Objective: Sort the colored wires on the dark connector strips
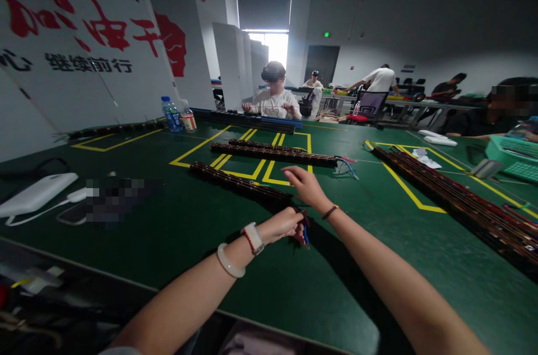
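Observation:
My left hand (286,224), with a watch and a pale bangle on its arm, is closed round the wire end of a dark strip (239,182); blue and red wires (306,232) stick out past its fingers. This strip lies slantwise on the green table (176,254). Just above its near end is my right hand (309,187), its fingers bent and partly hidden; whether it holds anything is unclear. Farther back a second dark strip (273,153) lies across yellow tape outlines, with loose red and blue wires (347,166) at its right end.
Many long dark strips (454,198) lie at the right, near a green basket (513,156). A white power bank (37,194) and a phone (75,212) lie at the left. Two bottles (172,114) stand farther back. A person (275,103) sits across the table.

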Available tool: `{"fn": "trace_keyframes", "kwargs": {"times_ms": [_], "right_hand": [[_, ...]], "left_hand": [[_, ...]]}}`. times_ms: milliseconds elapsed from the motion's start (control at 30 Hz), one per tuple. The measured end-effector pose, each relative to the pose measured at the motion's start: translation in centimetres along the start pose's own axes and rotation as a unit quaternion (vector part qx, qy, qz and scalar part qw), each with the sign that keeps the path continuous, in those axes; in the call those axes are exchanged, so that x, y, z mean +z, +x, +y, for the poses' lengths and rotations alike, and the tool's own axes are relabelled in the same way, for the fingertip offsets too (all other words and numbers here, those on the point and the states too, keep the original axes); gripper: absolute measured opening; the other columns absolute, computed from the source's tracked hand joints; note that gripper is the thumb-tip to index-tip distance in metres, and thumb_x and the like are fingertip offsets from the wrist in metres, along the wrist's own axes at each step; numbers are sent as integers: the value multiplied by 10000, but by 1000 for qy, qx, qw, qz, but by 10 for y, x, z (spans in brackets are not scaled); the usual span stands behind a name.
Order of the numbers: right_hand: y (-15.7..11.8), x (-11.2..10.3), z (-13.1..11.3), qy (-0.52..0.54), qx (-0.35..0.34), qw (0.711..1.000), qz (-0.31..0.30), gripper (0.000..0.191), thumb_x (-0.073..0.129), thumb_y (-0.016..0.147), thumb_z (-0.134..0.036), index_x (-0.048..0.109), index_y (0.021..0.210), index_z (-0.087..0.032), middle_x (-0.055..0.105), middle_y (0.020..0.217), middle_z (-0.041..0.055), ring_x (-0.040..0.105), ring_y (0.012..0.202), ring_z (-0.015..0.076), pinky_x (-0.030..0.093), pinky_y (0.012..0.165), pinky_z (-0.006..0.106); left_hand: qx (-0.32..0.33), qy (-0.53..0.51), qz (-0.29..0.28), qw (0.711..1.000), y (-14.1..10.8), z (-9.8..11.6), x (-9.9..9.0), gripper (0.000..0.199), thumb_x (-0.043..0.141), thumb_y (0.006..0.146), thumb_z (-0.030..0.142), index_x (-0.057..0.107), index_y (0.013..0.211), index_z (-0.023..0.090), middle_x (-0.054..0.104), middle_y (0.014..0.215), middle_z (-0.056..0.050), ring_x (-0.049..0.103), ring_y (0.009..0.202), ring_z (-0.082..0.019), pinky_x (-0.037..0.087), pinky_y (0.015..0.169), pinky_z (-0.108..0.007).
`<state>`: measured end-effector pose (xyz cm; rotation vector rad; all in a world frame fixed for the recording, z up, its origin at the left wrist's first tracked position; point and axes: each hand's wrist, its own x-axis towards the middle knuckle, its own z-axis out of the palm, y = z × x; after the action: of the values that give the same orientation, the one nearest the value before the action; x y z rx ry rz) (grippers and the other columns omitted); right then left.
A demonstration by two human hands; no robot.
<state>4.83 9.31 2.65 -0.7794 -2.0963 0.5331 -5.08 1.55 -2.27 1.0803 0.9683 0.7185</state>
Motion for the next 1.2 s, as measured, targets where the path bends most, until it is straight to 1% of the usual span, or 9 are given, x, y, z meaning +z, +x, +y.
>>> {"fn": "trace_keyframes", "kwargs": {"times_ms": [100,200,367,467,600,733,867,1000,1200], "right_hand": [[-18,-28,11,4,35,995,89,397,396,932,-450,653,1040,-168,627,740,26,557,656,146,425,597,244],[-47,-48,27,-52,46,993,94,358,417,922,-421,659,1002,-170,646,776,40,567,670,158,442,614,265],[-74,-61,49,-169,31,985,27,243,461,905,-308,651,995,-186,654,828,48,583,724,172,463,676,295],[-72,-59,54,-221,23,975,-4,199,498,889,-253,653,991,-180,656,833,49,592,770,175,460,724,296],[-73,-53,60,-271,20,961,-43,175,536,872,-213,659,993,-186,671,861,49,603,811,173,446,740,279],[-79,-51,63,-306,8,951,-50,179,510,891,-202,669,972,-181,672,854,55,601,817,178,437,739,285],[-77,-47,42,-318,-66,946,-13,238,458,917,-194,659,1042,-176,659,974,93,577,898,205,437,793,330],[-69,-26,5,-322,-175,927,-77,347,508,879,-203,590,1215,-230,555,1268,107,488,1127,245,376,961,401],[-66,-4,-8,-408,-163,895,-74,431,573,835,-245,549,1265,-256,330,1488,96,311,1319,307,238,1070,487]], "left_hand": [[5,47,20,999,-2,2,2,372,447,895,456,513,706,142,414,437,63,442,370,-92,420,469,-237],[28,181,59,981,-6,7,2,415,381,909,485,500,671,167,373,426,64,395,351,-99,380,443,-232],[147,414,166,883,-14,10,-2,347,517,864,333,447,552,200,383,494,14,504,531,-172,431,666,-325],[219,508,155,819,-16,6,-7,332,534,849,269,422,542,210,354,499,10,531,582,-212,427,733,-372],[257,560,123,778,-14,4,-13,310,497,874,282,477,576,200,447,538,-35,561,628,-230,424,738,-356],[283,580,117,755,-13,10,-12,307,471,897,353,556,650,192,526,598,-49,553,610,-200,393,676,-293],[320,583,110,739,-19,18,-8,349,424,912,376,584,661,195,569,647,-56,537,623,-179,362,662,-276],[350,550,60,755,-30,22,-4,329,445,878,341,578,608,207,567,636,-66,520,674,-190,362,733,-305],[361,533,57,763,-36,23,-8,304,469,825,311,497,535,223,528,612,-69,483,669,-196,351,766,-333]]}}
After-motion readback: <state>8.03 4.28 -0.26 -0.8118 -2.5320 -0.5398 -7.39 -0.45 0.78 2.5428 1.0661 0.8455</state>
